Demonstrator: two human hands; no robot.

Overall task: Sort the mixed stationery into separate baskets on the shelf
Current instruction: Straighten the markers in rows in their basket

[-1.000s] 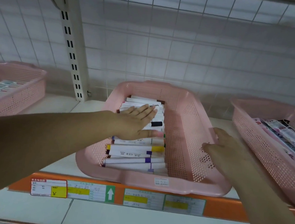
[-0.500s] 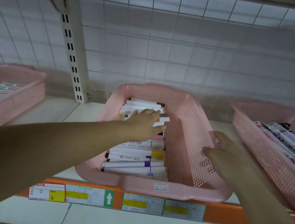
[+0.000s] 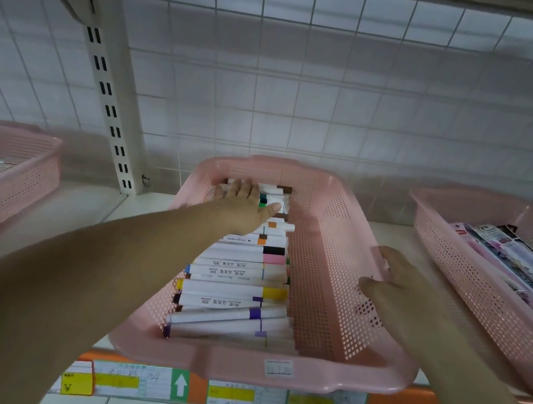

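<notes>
A pink perforated basket [image 3: 326, 271] stands on the shelf in front of me. A row of white markers [image 3: 235, 283] with coloured bands fills its left half; its right half is bare. My left hand [image 3: 242, 207] lies flat on the markers at the far end of the row, fingers straight, thumb out to the right. My right hand [image 3: 390, 283] rests on the basket's right rim, with its thumb inside the wall and its fingers over the outside.
Another pink basket [image 3: 441, 249] at the right holds flat packaged items. A third pink basket [image 3: 19, 180] at the left holds small boxes. A white slotted upright [image 3: 111, 114] rises behind. Price labels [image 3: 133, 383] line the orange shelf edge.
My left hand has slid along the marker row from its middle to the far end. My right hand has stayed on the basket's right rim.
</notes>
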